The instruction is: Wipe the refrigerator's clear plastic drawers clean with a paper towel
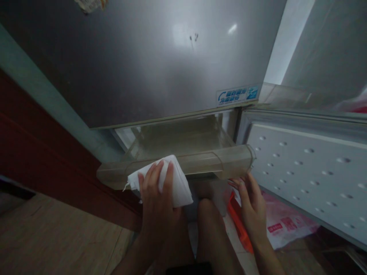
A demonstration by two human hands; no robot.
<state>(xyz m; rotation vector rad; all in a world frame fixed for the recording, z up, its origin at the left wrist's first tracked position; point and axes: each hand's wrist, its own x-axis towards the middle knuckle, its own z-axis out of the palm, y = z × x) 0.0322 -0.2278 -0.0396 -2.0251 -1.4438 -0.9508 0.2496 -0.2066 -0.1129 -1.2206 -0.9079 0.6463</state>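
Observation:
My left hand holds a folded white cloth or paper towel against the front of a clear plastic drawer. Its fingers lie over the top of the white wad, and the thumb is mostly hidden. The drawer is pulled partway out of a fridge's lower compartment, and no contents show in the part I can see. My right hand is at the drawer's right front corner, fingers bent under its lower edge. Whether those fingertips grip the edge is hard to make out.
The silver upper fridge door is closed above. At right, the dimpled white inner face of the lower door stands swung out. Below it lie a pink-and-white plastic bag and an orange-red item. A dark red wooden panel borders the left.

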